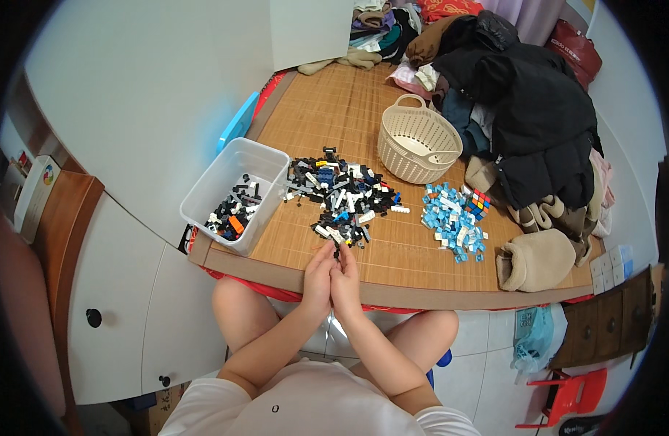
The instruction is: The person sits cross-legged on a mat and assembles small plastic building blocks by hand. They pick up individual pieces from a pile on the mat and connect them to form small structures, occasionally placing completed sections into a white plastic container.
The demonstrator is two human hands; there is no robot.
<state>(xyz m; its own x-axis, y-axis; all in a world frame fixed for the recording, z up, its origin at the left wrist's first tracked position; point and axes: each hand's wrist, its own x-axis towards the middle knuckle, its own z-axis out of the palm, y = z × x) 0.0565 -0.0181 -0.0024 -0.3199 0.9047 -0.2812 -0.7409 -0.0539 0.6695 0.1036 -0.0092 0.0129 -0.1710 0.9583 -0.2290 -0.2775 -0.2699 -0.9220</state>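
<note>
My left hand [318,280] and my right hand [346,277] are close together at the front edge of a mat-topped surface, fingers bent inward. Between their fingertips shows a small dark building brick [337,254]; its exact shape is mostly hidden. Just beyond the fingers lies a loose pile of building bricks [341,196], mainly black, grey and white with a few blue, red and yellow ones. To the left stands a clear plastic box [269,196] with more bricks at its bottom, an orange one among them.
A blue lid [238,122] leans behind the box. Right of the pile are light-blue and white pieces [454,221] and a puzzle cube [479,204]. Behind them stands a beige basket [414,142]. Dark clothes [538,116] heap up at right, with a beige fleece item [538,260] nearer.
</note>
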